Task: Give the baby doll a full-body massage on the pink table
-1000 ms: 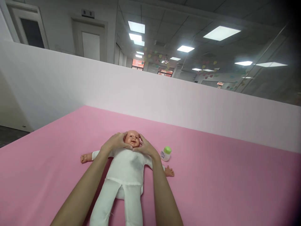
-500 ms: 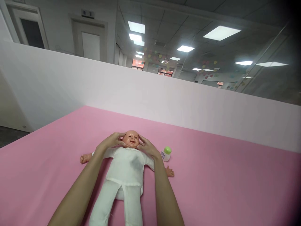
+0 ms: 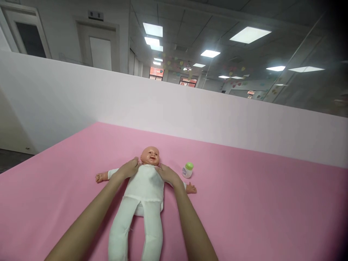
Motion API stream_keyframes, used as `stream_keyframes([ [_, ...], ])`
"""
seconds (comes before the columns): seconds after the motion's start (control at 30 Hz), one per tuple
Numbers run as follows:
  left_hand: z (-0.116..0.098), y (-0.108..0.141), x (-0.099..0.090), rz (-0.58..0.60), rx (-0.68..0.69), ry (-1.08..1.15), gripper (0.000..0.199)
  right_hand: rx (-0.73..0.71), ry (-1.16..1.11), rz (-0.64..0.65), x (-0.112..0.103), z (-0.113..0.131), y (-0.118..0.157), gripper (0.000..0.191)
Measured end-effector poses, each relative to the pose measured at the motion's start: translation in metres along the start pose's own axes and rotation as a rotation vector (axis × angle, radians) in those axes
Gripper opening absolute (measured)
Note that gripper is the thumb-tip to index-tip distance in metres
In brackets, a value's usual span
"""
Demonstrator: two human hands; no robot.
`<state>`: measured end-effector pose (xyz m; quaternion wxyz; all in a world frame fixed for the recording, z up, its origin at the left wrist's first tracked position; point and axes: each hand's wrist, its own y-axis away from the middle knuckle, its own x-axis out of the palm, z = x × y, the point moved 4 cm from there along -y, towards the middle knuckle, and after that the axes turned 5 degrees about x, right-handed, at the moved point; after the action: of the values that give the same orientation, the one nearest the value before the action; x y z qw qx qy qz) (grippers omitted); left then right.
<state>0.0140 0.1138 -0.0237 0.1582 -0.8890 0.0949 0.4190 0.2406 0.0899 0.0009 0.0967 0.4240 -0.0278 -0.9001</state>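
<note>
Head view: a baby doll [image 3: 146, 185] in a white suit lies on its back on the pink tabletop [image 3: 244, 206], head towards the far edge, right of the far-left corner; legs run towards the near side. The person's left hand [image 3: 129, 168] and right hand [image 3: 169, 174] rest at its shoulders, one each side, fingers bent; grip under the cloth: cannot tell. A green-lidded jar [image 3: 187, 171] stands near the right hand, well apart from the far edge.
</note>
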Motion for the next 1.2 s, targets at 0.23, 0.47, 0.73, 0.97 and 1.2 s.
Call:
stream_keyframes([
  [0.23,-0.001,0.035,0.021,0.061,0.011,-0.273,0.069,-0.115,0.163,-0.233,0.029,-0.006,0.033,0.055],
  [0.47,0.039,0.073,-0.017,-0.024,-0.032,-0.566,0.059,-0.069,0.609,-0.39,0.001,-0.078,0.062,0.044],
  [0.73,0.072,0.113,-0.063,-0.095,-0.144,-0.255,0.044,-0.021,0.241,-0.478,-0.036,-0.132,0.101,0.039],
  [0.97,0.076,0.13,-0.081,-0.212,-0.167,0.239,0.026,0.105,-0.194,-0.568,-0.039,-0.146,0.109,0.056],
  [1.2,0.074,0.122,-0.083,-0.435,-0.233,0.611,0.049,0.178,-0.757,-0.702,-0.028,-0.14,0.112,0.07],
])
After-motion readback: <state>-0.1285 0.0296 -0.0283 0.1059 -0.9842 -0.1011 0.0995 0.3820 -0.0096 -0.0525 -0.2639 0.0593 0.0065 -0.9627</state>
